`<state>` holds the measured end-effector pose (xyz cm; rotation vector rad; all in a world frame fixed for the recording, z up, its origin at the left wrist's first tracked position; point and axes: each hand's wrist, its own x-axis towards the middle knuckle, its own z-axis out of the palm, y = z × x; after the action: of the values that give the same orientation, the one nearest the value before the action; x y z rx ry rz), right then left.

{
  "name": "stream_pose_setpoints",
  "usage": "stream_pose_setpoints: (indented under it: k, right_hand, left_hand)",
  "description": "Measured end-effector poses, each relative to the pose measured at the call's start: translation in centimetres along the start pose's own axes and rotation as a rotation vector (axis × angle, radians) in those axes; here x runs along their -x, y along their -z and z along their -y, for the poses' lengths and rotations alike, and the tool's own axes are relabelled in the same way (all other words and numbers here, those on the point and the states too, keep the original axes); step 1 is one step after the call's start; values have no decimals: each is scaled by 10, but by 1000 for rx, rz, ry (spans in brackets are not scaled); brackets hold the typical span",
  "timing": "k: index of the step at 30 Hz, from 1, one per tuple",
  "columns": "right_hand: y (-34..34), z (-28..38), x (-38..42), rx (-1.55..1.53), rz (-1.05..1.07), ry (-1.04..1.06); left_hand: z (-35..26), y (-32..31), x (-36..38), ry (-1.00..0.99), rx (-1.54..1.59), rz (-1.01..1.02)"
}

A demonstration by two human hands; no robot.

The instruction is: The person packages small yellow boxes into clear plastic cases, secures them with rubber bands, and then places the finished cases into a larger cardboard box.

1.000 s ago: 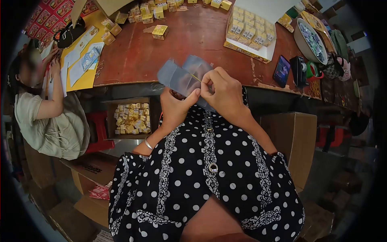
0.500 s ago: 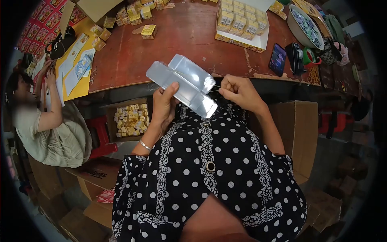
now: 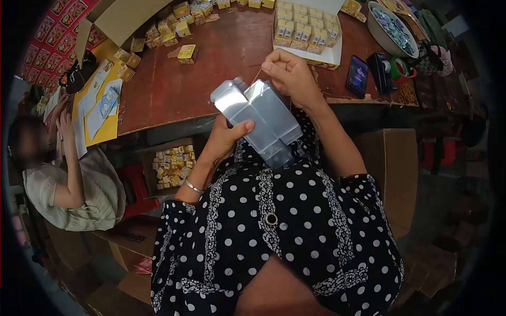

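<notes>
While you are sitting at the near edge of the tabletop, your left hand is gripping a clear plastic box from below, thumb pressed on its side, holding it tilted above your lap. Your right hand is pinching a thin gold thread between thumb and forefinger, just above the far end of the box. Far on the tabletop, a white tray of small yellow boxes is lying, with a phone to its right. At the left, another person is sitting beside a carton of yellow boxes.
</notes>
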<state>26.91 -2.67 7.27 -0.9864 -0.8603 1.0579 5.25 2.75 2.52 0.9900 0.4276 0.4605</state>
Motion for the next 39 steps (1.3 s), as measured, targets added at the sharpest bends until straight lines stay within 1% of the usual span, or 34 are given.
stream_pose_setpoints:
  k: [1, 2, 4, 5, 6, 7, 8, 10, 12, 13, 14, 15, 17, 18, 19, 20, 21, 23, 24, 25, 27, 28, 30, 31, 32, 33, 34, 35, 37, 39]
  right_hand:
    - [-1, 2, -4, 183, -43, 26]
    - [1, 1, -6, 186, -47, 25]
    - [4, -2, -12, 487, 49, 159]
    - [6, 2, -14, 489, 51, 160]
    - [7, 7, -13, 405, -35, 13]
    - [10, 12, -11, 319, -124, -131]
    - [17, 13, -7, 321, -129, -125]
    - [31, 4, 7, 55, -109, -251]
    - [29, -12, 24, 26, -131, -266]
    - [27, -16, 28, -5, -149, -279]
    - [26, -17, 26, 34, -180, -136]
    - [23, -18, 21, 32, -188, -138]
    - [18, -10, 7, 154, -93, 97]
    - [25, -7, 5, 163, -100, 17]
    - [35, -8, 10, 163, -113, 35]
    - [51, -12, 19, 119, -159, -60]
    - [65, -15, 29, 77, -201, -158]
    - [84, -16, 54, 182, -195, -139]
    - [96, -11, 64, 255, -235, -109]
    - [103, 7, 73, 378, -267, -42]
    - [134, 42, 84, 684, -428, 244]
    - [157, 65, 92, 861, -560, 314]
    - [181, 120, 114, 886, -899, 261]
    - [213, 135, 125, 962, -1047, 235]
    - [248, 146, 137, 1035, -1187, 203]
    - [281, 153, 148, 1083, -1233, 130]
    - [312, 157, 157, 1129, -1276, 55]
    - [338, 156, 164, 1136, -1274, 56]
    - [384, 148, 174, 1288, -1262, -177]
    - [430, 131, 176, 1237, -1264, -178]
  left_hand:
    - [-5, -4, -1, -7, -32, 12]
    - [-7, -6, -2, -14, -64, 26]
    - [-10, -5, -2, 6, -111, 40]
    - [-10, -5, -2, 22, -160, 50]
    - [-8, -4, 0, 21, -162, 52]
    - [-3, -3, 4, -63, -112, 30]
    - [-1, -3, 6, -147, -60, 10]
    - [1, -2, 15, -139, -18, -14]
    - [0, 1, 17, -127, 23, -43]
    - [0, 2, 17, -115, 38, 15]
    - [0, 2, 16, -101, 55, 73]
    - [5, 2, 15, -93, 55, 76]
    - [15, 3, 6, 3, 156, 168]
    - [16, 3, 8, 7, 145, 184]
    - [17, 3, 14, -51, 135, 146]
    - [19, 4, 21, -110, 129, 105]
    - [23, 15, 25, -122, 49, -6]
    - [28, 47, 23, -88, 161, 6]
    - [21, 45, 19, -79, 180, -5]
    - [13, 40, 14, -60, 192, -9]
    - [15, 36, 8, -51, 201, -39]
    - [20, 33, 8, -30, 199, 6]
    - [27, 28, 10, 58, 223, -112]
    - [28, 22, 9, 62, 224, -91]
    - [28, 14, 10, 91, 238, -160]
    - [30, 10, 11, 118, 253, -236]
    - [31, 11, 9, 130, 274, -201]
    - [32, 11, 6, 130, 281, -200]
    - [33, 8, 4, 158, 328, -199]
    - [32, 3, 1, 156, 304, -194]
